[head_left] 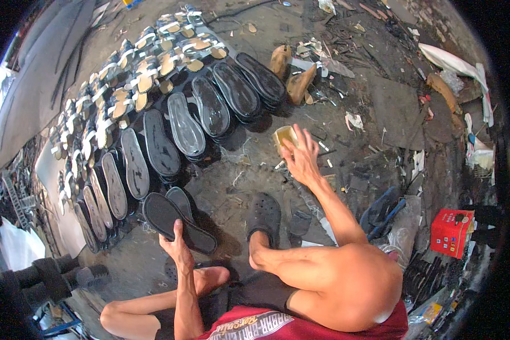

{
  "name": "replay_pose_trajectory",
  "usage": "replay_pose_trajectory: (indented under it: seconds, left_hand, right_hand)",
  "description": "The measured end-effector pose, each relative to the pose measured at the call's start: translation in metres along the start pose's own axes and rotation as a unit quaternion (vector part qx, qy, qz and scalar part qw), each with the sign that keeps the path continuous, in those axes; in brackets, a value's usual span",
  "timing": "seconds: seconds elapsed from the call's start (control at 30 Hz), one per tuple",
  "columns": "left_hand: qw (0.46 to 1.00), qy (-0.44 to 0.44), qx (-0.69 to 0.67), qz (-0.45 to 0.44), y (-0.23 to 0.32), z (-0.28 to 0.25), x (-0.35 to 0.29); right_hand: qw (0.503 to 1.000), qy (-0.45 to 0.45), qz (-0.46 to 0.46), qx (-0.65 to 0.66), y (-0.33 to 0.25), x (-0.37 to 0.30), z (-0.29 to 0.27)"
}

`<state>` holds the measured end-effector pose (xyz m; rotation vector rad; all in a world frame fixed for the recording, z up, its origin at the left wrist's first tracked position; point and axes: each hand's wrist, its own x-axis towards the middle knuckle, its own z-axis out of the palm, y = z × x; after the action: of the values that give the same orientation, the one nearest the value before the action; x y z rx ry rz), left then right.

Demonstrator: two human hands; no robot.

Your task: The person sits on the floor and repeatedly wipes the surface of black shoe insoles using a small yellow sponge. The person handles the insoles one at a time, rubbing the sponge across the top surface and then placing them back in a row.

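My left hand (177,249) grips a black shoe sole (173,221) by its edge, thumb on top, fingers hidden underneath. A second dark sole (179,199) shows behind it, partly covered. Out to the right, my right hand (303,156) is at a small yellowish glue container (285,136) on the ground. Its fingers are curled at the container's rim, and whatever is pinched in them is hidden. Beyond my hands, stacks of glossy black soles (186,126) stand in a curved row, looking wet on top.
Several rows of sandal uppers (144,79) with tan insoles lie behind the soles. Two wooden shoe lasts (300,85) rest past the container. Scraps and litter (354,120) cover the ground at right, with a red box (452,233) beyond. My foot in a dark clog (263,215) is between my hands.
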<state>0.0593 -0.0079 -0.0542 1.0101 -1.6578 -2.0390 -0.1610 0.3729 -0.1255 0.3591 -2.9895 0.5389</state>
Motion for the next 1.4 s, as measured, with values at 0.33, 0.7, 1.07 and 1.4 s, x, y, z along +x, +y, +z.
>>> replay_pose_trajectory:
  seconds: [0.33, 0.7, 1.07, 1.4]
  left_hand:
    - [0.926, -0.157, -0.312, -0.143, 0.063, 0.041, -0.001]
    - [0.873, -0.252, -0.375, -0.184, 0.104, 0.116, -0.034]
    - [0.942, -0.255, -0.200, 0.092, 0.093, 0.135, -0.047]
    - [0.948, -0.260, -0.184, 0.017, 0.101, 0.132, -0.039]
  right_hand:
    - [0.900, -0.031, 0.185, 0.394, -0.027, -0.032, -0.036]
    - [0.782, -0.136, -0.148, 0.589, -0.212, 0.002, -0.148]
    - [0.902, -0.071, -0.199, 0.376, -0.244, -0.021, -0.127]
    - [0.938, -0.056, -0.207, 0.273, -0.234, -0.011, -0.117]
